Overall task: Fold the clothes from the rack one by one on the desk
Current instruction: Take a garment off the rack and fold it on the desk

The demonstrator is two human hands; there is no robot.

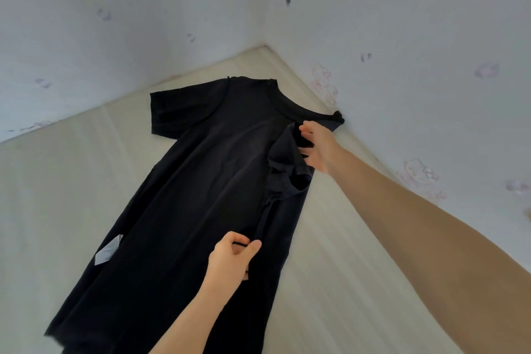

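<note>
Head view, left to right: white care tag (109, 249) near the hem, black t-shirt (201, 181) spread flat on the counter (57, 195), collar toward the wall corner. Left hand (232, 257) pinches the side seam mid-body, fingers curled on fabric. Right hand (316, 146) grips the bunched right sleeve near the shoulder, close to the wall (416, 52). Looks like the first lengthwise fold. Risk: sleeve is crumpled, so folding over now traps a lump; uneven pull between hands skews the edge.
</note>
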